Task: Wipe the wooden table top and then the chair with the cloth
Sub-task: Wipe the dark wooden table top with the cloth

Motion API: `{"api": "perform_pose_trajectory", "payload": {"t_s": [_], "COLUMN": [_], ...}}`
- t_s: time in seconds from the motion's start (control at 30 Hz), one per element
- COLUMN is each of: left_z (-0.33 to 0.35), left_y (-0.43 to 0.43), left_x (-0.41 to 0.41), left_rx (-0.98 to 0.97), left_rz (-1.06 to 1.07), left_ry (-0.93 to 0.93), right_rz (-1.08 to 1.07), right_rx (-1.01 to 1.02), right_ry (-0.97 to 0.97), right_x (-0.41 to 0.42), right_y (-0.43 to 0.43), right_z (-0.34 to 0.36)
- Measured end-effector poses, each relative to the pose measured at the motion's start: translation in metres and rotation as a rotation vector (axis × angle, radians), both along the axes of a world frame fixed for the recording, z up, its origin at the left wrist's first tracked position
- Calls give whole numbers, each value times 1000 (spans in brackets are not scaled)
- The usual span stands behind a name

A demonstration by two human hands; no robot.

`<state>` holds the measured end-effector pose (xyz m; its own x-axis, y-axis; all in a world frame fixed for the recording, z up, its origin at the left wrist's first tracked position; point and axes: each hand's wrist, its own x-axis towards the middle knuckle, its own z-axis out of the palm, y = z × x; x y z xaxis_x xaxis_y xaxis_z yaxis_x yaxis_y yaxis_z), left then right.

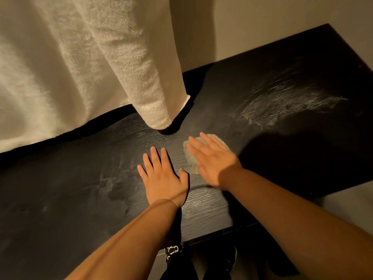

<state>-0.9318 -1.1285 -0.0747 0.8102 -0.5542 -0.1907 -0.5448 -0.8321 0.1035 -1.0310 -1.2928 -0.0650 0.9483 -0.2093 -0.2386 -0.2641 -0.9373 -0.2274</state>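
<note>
The cloth point(201, 152) is pinned flat under the right hand point(212, 160), fingers spread and pressing rather than gripping, near the middle of the dark wooden table top point(282, 138), left hand point(163, 178) lying open and flat just beside it, pale curtain point(80, 57) hanging over the far edge, smeary streaks point(282, 104) off to the right.

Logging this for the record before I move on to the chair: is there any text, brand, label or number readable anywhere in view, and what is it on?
White print on the dark clothing below the table top's near edge: there, but too distorted and cut off to read.
Cloth under the right hand: no label or text visible.
Table top, curtain, wall: no text.
</note>
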Motion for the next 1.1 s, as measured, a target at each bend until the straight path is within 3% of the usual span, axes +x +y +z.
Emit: {"api": "perform_pose_trajectory", "payload": {"t_s": [0.13,0.23,0.4,0.5,0.57,0.7,0.93,1.1], "left_z": [0,0,1,-1,-1,0,0,1], "left_y": [-1,-1,-1,0,0,0,-3,-2], "left_x": [0,1,0,1,1,2,2,1], "left_rx": [-10,-15,-8,-6,-10,-9,10,-16], "left_rz": [4,0,-6,-7,-3,-2,9,16], "left_ry": [4,8,19,19,23,19,23,17], "right_rz": [-137,-306,-68,10,-18,-287,-61,-190], "right_rx": [-107,-37,-5,13,-31,24,15,32], "right_ry": [-68,-77,-45,-64,-88,-69,-83,-60], "right_x": [40,54,10,14,36,76,18,83], "right_y": [-53,-62,8,-6,-32,-61,-3,-58], "right_z": [-2,-4,-2,1,1,4,1,9]}}
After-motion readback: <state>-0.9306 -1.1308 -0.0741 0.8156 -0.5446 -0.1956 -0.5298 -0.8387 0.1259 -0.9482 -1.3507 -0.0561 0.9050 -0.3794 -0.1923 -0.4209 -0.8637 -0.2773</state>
